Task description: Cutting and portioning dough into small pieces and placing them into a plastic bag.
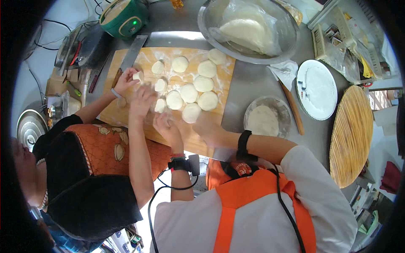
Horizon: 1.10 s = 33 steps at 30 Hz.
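My left hand (166, 127), curled and partly blurred, is low on the floured wooden board (118, 105), just below a small dough piece (160, 105). My right hand (206, 130) is motion-smeared beside the lower dough disc (191, 113); whether either hand holds anything is unclear. More flattened discs (203, 83) cover the board's right half, with small cut pieces (157, 67) to their left. A co-worker's hand (125, 80) holds a dough piece (138, 76) beside a cleaver (136, 50); their other hand (142, 100) is blurred, above my left hand.
A co-worker (84, 177) stands close at left. Around the board are a green appliance (122, 19), a large steel basin (249, 33) with bagged dough, a flour bowl (265, 120), a wooden-handled tool (291, 101), a white plate (316, 88), a round wooden lid (350, 135) and plastic baskets (337, 46).
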### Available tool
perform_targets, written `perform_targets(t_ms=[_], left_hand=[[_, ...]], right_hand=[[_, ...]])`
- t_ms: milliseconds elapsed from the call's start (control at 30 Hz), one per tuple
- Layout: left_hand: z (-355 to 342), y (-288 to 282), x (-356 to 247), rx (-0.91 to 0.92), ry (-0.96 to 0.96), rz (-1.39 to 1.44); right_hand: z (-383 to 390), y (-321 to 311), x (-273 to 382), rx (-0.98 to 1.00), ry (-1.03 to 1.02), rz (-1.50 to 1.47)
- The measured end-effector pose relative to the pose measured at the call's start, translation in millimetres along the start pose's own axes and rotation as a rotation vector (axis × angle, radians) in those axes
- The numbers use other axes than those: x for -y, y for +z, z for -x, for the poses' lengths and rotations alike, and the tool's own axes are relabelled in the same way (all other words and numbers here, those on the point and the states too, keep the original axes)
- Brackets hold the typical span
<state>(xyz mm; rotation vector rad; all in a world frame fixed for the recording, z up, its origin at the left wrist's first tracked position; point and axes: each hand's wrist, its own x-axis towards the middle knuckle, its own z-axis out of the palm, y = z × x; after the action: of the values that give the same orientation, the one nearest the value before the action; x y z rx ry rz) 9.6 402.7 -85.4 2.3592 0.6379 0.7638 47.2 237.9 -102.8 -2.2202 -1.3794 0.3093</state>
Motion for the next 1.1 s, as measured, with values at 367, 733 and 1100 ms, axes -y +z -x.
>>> perform_targets(t_ms=[367, 733, 1100], left_hand=[[-23.5, 29.5, 3.4, -0.03, -0.008, 0.144], [-37.9, 50.2, 22.0, 0.101, -0.218, 0.467], [-33.4, 20.3, 0.1, 0.243, 0.095, 0.013]], right_hand=[[35.2, -11.7, -23.2, -0.223, -0.198, -0.127], [-7.4, -218.4, -101.7, -0.464, 0.503, -0.26], [19.4, -15.6, -20.7, -0.213, -0.317, 0.14]])
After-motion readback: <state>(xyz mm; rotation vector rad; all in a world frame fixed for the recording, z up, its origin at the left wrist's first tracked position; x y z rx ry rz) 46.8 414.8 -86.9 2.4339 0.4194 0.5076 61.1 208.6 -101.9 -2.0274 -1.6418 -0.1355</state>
